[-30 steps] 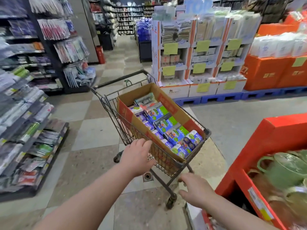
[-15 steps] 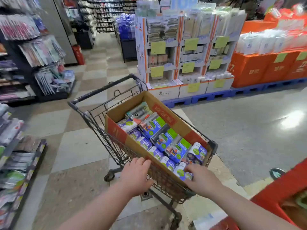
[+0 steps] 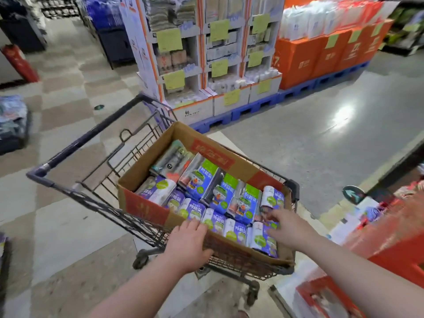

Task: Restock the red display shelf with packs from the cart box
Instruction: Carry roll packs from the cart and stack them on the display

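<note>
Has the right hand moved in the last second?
Yes. The right hand rose from below the cart, over the near wall of the cardboard box, onto the packs.

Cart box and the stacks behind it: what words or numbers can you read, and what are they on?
"7." in white, on the orange box, cut off at its left edge.
Chinese characters on the packs: too blurred to read.
Chinese characters on the red label of the cardboard box: blurred.
The green tags on the white display: unreadable.
The floor sticker: only an arrow, no words.
</note>
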The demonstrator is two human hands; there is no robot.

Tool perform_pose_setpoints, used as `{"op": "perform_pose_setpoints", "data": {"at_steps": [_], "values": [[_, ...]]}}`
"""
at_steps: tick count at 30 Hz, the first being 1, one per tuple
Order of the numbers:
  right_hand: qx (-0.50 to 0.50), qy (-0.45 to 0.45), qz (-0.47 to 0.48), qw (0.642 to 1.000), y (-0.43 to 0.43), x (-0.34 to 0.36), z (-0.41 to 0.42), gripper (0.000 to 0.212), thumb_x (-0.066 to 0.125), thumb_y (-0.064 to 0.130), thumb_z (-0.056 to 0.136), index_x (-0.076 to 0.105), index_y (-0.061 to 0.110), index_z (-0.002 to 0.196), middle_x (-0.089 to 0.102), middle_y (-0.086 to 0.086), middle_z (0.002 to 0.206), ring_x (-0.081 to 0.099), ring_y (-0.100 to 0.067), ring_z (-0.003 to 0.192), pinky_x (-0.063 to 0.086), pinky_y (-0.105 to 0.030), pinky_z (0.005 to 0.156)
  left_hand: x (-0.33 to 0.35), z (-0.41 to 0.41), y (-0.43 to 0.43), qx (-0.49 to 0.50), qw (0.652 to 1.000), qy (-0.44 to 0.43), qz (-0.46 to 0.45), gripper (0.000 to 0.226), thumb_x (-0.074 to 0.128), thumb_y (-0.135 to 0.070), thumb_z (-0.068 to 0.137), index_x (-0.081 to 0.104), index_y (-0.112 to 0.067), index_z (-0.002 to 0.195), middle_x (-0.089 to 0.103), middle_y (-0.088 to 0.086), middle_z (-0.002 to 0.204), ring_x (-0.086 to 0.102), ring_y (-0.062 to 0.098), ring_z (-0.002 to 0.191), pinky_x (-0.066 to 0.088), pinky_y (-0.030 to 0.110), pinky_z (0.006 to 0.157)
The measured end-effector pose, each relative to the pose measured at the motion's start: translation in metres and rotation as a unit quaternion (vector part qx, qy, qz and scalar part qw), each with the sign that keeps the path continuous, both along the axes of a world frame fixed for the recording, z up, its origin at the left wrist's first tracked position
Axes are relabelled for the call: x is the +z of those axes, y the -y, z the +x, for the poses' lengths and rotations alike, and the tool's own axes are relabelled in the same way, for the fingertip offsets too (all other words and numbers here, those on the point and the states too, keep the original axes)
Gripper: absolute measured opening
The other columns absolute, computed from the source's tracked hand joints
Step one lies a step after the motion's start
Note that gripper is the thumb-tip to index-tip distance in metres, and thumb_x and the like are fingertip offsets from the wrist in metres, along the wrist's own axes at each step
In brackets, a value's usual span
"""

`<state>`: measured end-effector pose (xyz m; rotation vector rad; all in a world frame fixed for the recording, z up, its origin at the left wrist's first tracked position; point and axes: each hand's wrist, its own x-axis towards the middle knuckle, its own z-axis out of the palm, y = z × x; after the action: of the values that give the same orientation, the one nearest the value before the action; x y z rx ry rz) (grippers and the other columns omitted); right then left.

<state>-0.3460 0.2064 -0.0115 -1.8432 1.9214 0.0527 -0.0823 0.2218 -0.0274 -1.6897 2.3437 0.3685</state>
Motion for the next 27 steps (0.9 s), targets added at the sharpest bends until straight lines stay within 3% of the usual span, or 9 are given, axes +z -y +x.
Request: {"op": "perform_pose_setpoints", "data": {"at_steps": [4,10,14,16,21,24,27], "values": [[-0.031,-0.022,0.062,0.997,0.019,-0.023,-0.015,0.046,0.057,0.037,0.087,0.051,0.021,0.130,0.055,-0.003,0.132,0.054,-0.025,0.120,0.047,-0.033,0.093,-0.006,-0.004,0.031,-0.017,1.000,0.001,0.002,0.063,0.050,-0.054,0.086,0.037,-0.022,0.138,0.043,0.001,0.139,0.038,0.024,0.130,0.033,0.036,0.106],[-0.061,-0.007,0.162,0.985,0.056,-0.069,-0.025,0.052,0.056,0.031,0.086,0.045,0.018,0.136,0.056,-0.010,0.130,0.056,-0.026,0.117,0.045,-0.029,0.088,-0.015,0.004,0.079,-0.006,0.999,0.016,0.046,0.068,0.041,-0.057,0.080,0.038,-0.023,0.139,0.043,-0.001,0.140,0.038,0.023,0.131,0.034,0.036,0.106],[-0.070,0.001,0.227,0.971,0.074,-0.103,-0.028,0.032,0.053,0.025,0.090,0.052,0.013,0.120,0.057,-0.011,0.130,0.054,-0.024,0.119,0.041,-0.025,0.082,-0.031,0.002,0.113,0.005,0.996,0.039,0.082,0.064,0.045,-0.053,0.083,0.038,-0.022,0.140,0.043,0.000,0.140,0.038,0.022,0.131,0.034,0.036,0.107],[-0.099,0.027,0.258,0.961,0.078,-0.118,-0.029,0.034,0.050,0.022,0.093,0.053,0.009,0.124,0.055,-0.011,0.132,0.053,-0.023,0.121,0.040,-0.024,0.085,-0.039,-0.001,0.127,0.009,0.993,0.057,0.098,0.066,0.044,-0.053,0.083,0.036,-0.022,0.141,0.041,0.000,0.141,0.037,0.023,0.132,0.034,0.036,0.107],[-0.199,0.114,0.318,0.920,0.081,-0.162,-0.035,0.054,0.057,0.023,0.089,0.041,0.004,0.136,0.050,-0.016,0.137,0.053,-0.028,0.121,0.044,-0.026,0.092,-0.058,-0.008,0.149,0.000,0.984,0.090,0.152,0.064,0.047,-0.050,0.090,0.029,-0.023,0.145,0.034,-0.001,0.147,0.031,0.022,0.136,0.030,0.036,0.111],[-0.264,0.155,0.336,0.891,0.084,-0.187,-0.034,0.044,0.064,0.017,0.085,0.055,0.002,0.126,0.054,-0.017,0.131,0.055,-0.029,0.118,0.044,-0.028,0.094,-0.070,-0.005,0.157,0.006,0.980,0.093,0.174,0.064,0.047,-0.051,0.089,0.029,-0.025,0.145,0.034,-0.002,0.148,0.031,0.021,0.137,0.030,0.035,0.111],[-0.390,0.180,0.314,0.846,0.092,-0.189,-0.029,0.032,0.069,0.007,0.080,0.061,-0.004,0.110,0.061,-0.017,0.109,0.060,-0.030,0.109,0.047,-0.031,0.084,-0.080,-0.002,0.166,0.016,0.975,0.096,0.199,0.067,0.049,-0.051,0.089,0.029,-0.023,0.146,0.034,0.000,0.149,0.031,0.021,0.137,0.032,0.035,0.110]]}}
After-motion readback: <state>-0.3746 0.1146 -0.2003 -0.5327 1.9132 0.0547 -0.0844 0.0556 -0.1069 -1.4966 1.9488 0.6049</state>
